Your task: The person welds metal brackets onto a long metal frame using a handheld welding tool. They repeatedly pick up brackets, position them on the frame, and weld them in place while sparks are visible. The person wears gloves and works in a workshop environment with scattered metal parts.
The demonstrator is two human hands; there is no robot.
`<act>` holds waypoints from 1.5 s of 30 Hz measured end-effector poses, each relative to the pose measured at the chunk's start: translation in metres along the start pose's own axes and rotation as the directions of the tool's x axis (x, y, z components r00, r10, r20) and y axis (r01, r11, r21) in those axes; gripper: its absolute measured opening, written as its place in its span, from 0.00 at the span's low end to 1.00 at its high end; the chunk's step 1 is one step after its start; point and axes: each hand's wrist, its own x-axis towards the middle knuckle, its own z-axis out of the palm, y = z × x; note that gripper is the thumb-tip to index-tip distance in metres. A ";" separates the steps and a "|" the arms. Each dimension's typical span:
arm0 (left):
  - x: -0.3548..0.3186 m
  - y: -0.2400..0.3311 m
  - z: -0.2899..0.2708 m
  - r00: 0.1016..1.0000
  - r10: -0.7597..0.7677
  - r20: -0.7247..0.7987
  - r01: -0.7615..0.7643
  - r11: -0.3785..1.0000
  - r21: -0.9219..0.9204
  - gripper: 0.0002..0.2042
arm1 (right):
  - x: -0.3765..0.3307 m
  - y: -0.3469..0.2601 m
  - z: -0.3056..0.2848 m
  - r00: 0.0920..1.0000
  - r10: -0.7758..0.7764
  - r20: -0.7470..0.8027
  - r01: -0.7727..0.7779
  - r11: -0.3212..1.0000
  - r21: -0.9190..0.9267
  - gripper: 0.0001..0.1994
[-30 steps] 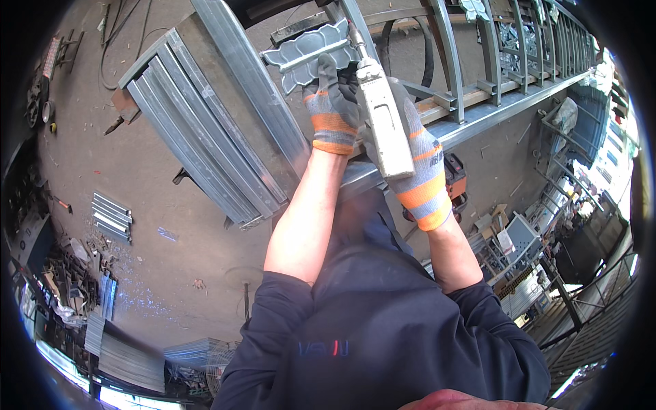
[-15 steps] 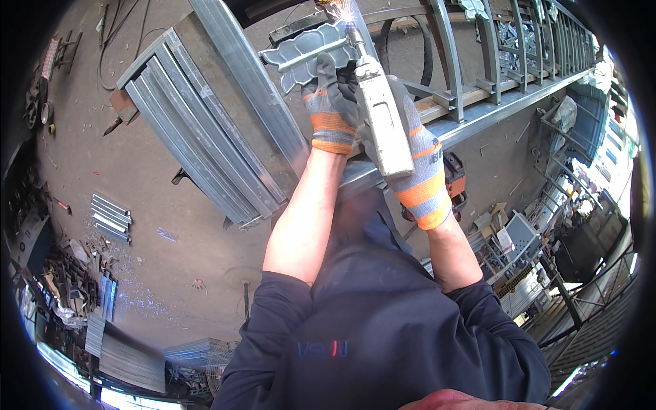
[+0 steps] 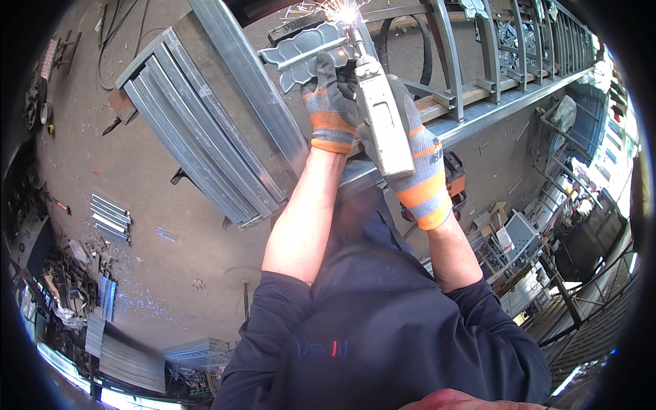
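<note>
My right hand (image 3: 417, 160), in a grey glove with orange bands, grips the long pale body of a power grinder (image 3: 381, 119). The tool's tip touches a grey leaf-shaped metal ornament (image 3: 301, 51) at the top of the view, and bright sparks (image 3: 342, 10) fly from that spot. My left hand (image 3: 329, 102), gloved the same way, is wrapped around the front of the grinder just below the ornament. The ornament lies on a steel railing frame (image 3: 478, 102) with upright bars.
A stack of long grey steel profiles (image 3: 205, 137) lies on supports to the left. Short metal offcuts (image 3: 109, 215) and scrap (image 3: 65, 280) litter the concrete floor at left. An orange and black machine (image 3: 454, 181) stands under the frame, with racks and crates (image 3: 512, 239) at right.
Sparks now burst from the grinder's tip at the ornament. Both hands stay in nearly the same place on the tool.
</note>
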 end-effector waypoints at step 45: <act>-0.001 0.006 0.000 0.997 -0.071 -0.015 0.072 0.997 0.024 0.27 | 0.004 -0.004 -0.005 0.995 0.054 0.085 -0.057 0.998 0.035 0.35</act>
